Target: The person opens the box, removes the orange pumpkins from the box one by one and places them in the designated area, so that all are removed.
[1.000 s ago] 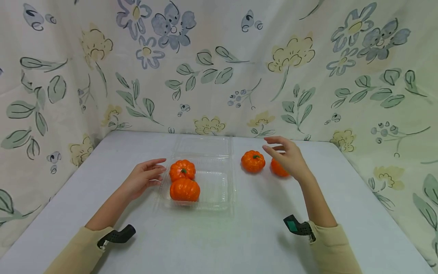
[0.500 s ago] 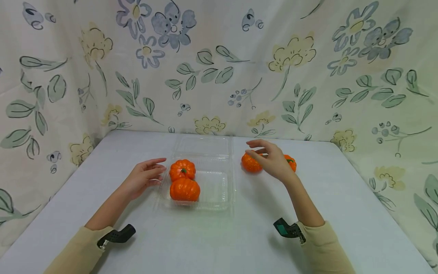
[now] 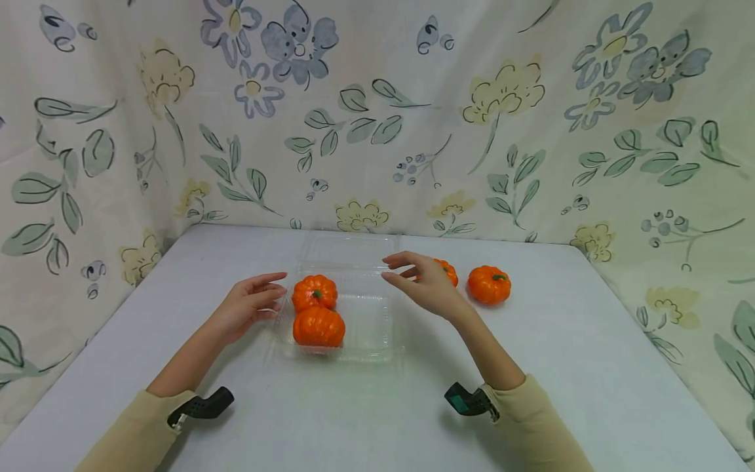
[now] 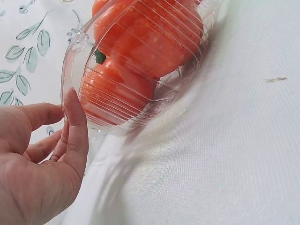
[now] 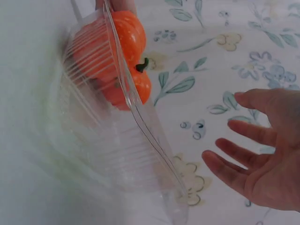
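Two inside, two outside, by my count over the feed. A rear pumpkin (image 3: pixel 314 293) and a front pumpkin (image 3: pixel 319 328) sit at the left side of the clear tray (image 3: pixel 367 328), seemingly touching, their row running near to far. An inner pumpkin (image 3: pixel 448 272) and an outer pumpkin (image 3: pixel 489 285) rest on the white counter (image 3: pixel 330 419) to its right, just apart, row running sideways. Lid (image 3: pixel 350 252) folded back on the far side.

Relation I judge to matter: the right hand (image 3: pixel 427 282) hangs between tray and loose pair, fingers pointing left at the tray's right rim, so the inner pumpkin lies behind them, to their right, partly hidden by the hand. Right hand is nearer to both loose ones; left hand (image 3: pixel 248 305) nearer to the pair inside. Round, squat bodies: I get no useful long axis. Height of the right hand I cannot tell.

Right fingers (image 5: pixel 225 171): moderately wide, loosely curved, nothing between them, apart from the rim in the right wrist view. Left fingers (image 4: pixel 77 131): fairly straight, tips at the tray's left rim, one overlapping it in the left wrist view, no pumpkin held; actual touch I can't confirm
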The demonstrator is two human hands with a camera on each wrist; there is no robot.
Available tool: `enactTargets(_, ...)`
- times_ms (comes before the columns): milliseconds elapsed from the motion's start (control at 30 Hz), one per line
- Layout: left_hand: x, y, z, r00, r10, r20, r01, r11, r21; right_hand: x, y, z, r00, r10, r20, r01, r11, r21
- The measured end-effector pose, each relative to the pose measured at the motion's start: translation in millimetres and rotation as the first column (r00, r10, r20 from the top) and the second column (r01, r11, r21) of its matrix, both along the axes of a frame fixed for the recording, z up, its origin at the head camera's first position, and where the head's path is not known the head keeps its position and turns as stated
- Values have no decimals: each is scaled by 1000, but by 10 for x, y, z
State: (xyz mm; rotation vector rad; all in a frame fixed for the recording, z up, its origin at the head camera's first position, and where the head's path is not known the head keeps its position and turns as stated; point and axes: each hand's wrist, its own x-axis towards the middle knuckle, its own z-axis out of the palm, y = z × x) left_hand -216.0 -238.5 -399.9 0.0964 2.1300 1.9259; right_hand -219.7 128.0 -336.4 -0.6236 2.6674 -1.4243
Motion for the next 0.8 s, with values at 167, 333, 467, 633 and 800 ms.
enactTargets(167, 1, -4, 1, 1000, 1, 1, -1, 1000, 8, 7, -201, -44, 997, 52, 65, -49, 998, -38)
enactTargets(333, -2, -2, -2, 1000, 0, -2, 0, 1000, 5, 24, -377, -98, 985, 110, 133, -100, 992, -82)
enactTargets(467, -4, 2, -2, 1000, -3, -5, 3, 1000, -2, 44, -514, -146, 973, 156, 172, -144, 986, -82)
enactTargets(633, 1, 4, 3, 1000, -2, -4, 2, 1000, -9, 64, -683, -213, 953, 213, 217, -199, 976, -83)
enactTargets(800, 0, -1, -5, 1000, -2, 0, 2, 1000, -10, 83, -798, -261, 940, 226, 256, -209, 974, -90)
